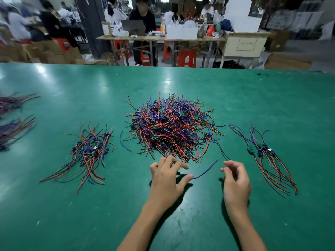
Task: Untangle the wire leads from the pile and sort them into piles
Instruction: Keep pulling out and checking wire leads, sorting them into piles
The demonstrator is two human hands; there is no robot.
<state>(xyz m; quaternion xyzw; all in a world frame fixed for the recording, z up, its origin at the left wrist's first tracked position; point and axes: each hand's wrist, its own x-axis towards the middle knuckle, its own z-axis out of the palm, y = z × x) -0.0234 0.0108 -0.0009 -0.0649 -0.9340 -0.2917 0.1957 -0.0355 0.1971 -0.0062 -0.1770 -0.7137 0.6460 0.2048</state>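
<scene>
- Two bare hands hover low over a green table (54,205), just on the near side of the big tangled pile of wire leads (170,127).
- Left hand (167,180) has its fingers spread and lightly bent, fingertips at the near fringe of the tangled pile; its thumb tip touches the end of a loose blue wire (205,171), but I cannot tell whether that wire is pinched.
- Right hand (235,180) sits beside the left, apart from it, fingers loosely curled with thumb and forefinger close together; nothing is visibly held in it.
- That loose blue wire runs on a slant between the two hands.
- Out beyond the left hand's outer side lies a sorted pile of leads (88,153), red, blue and black with small boards.
- Past the right hand's outer side lies a smaller sorted bunch (264,154), laid roughly parallel.
- Far to the left, at the frame's edge, are two more blurred bundles (12,127).
</scene>
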